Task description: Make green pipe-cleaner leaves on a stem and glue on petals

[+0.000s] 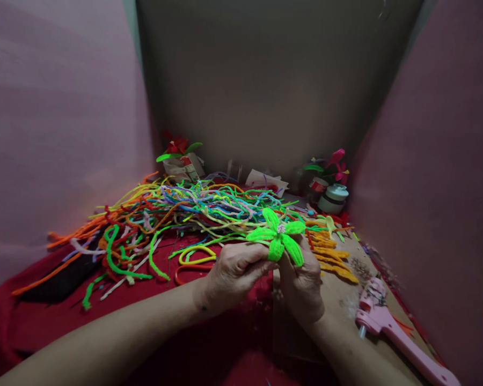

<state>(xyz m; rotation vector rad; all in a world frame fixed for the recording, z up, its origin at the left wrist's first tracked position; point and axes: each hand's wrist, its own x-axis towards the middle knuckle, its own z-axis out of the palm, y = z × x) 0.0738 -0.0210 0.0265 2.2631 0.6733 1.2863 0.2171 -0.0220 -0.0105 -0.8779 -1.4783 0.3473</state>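
A bright green pipe-cleaner flower (293, 228) with several looped petals and a cluster of pale beads at its centre is held up over the table. My left hand (239, 271) pinches it from the left side, fingers closed near the lower petals. Behind and below the flower, my right hand (306, 284) is closed on it from the right. The petals hide part of the fingers and whatever lies behind the flower. Just behind my left hand lie scissors with yellow and red handles (197, 255), partly covered by that hand.
A tangled heap of coloured pipe cleaners (209, 206) spreads across the red cloth (145, 327). To the right, orange pipe-cleaner pieces (334, 260) and a pink glue gun (398, 332) rest on brown board. At the back stand a pale jar (333, 199) and red flowers (177, 145).
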